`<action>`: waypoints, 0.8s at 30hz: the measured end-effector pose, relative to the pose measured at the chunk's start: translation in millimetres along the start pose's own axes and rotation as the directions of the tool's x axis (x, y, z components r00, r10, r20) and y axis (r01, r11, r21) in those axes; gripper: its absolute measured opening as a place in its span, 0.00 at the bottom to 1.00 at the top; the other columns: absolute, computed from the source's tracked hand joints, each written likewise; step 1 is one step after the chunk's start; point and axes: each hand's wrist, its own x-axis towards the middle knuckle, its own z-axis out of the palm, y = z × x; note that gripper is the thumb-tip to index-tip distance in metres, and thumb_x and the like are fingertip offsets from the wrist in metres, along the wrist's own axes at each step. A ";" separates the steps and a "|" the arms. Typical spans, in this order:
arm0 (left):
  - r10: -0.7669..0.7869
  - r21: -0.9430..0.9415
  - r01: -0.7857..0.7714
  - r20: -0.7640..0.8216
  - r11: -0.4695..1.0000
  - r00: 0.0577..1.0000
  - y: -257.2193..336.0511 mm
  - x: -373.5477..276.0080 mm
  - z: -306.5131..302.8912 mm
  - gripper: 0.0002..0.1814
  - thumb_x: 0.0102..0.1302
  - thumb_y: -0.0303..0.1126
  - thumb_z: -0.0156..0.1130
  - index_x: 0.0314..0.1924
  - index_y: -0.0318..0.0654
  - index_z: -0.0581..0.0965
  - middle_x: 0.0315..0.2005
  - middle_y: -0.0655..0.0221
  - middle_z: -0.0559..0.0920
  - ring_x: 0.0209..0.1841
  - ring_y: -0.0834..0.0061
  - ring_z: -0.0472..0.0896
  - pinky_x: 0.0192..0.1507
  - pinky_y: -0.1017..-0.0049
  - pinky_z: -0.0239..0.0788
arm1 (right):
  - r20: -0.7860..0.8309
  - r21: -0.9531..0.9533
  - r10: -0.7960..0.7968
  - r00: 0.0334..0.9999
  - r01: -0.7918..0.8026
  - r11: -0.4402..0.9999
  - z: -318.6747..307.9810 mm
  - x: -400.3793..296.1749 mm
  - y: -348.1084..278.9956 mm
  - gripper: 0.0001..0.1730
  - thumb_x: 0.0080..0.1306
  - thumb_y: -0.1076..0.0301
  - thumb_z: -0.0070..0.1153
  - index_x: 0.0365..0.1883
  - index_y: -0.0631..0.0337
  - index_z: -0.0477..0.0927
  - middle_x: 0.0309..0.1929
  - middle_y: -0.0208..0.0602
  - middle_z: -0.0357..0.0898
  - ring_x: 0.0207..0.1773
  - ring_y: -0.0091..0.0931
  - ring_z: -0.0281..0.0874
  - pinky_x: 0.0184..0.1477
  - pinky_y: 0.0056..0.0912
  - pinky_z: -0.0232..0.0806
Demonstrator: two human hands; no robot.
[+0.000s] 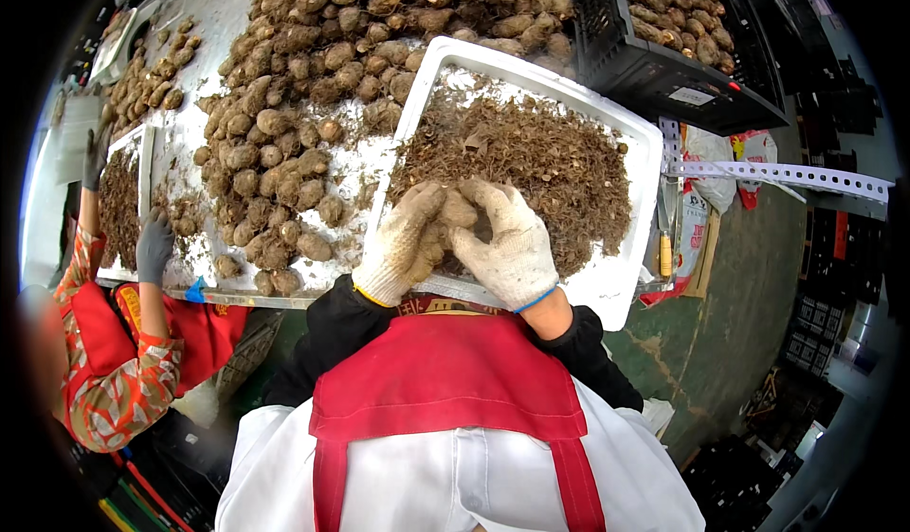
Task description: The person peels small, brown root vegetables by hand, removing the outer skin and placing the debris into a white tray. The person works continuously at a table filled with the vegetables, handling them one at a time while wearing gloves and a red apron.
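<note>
A brown taro corm [458, 212] is held between my two gloved hands, over the near side of a white foam tray [643, 198]. My left hand [405, 244], in a soiled white knit glove, grips it from the left. My right hand [508, 244], in a similar glove with a blue cuff edge, curves around its right side with thumb and fingers near it. Part of the corm is hidden by the fingers. Loose brown fibres and peelings [526, 141] fill much of the tray.
A big heap of taro corms [284, 141] covers the table left of and beyond the tray. A black plastic crate [675, 77] with more corms stands at the back right. A wooden-handled tool [665, 255] sits right of the tray. On the left a co-worker's gloved hand [154, 248] is near another tray.
</note>
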 end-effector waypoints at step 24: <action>-0.242 0.284 0.262 -0.105 0.922 0.965 10.4 -12.0 3.0 0.30 0.78 0.61 0.43 0.41 0.41 0.78 0.19 0.76 0.75 0.12 0.87 0.60 0.13 0.82 0.45 | 0.296 0.515 0.238 0.925 -0.365 0.776 -13.5 -6.6 10.2 0.19 0.66 0.69 0.59 0.55 0.63 0.83 0.46 0.37 0.87 0.43 0.22 0.83 0.46 0.25 0.76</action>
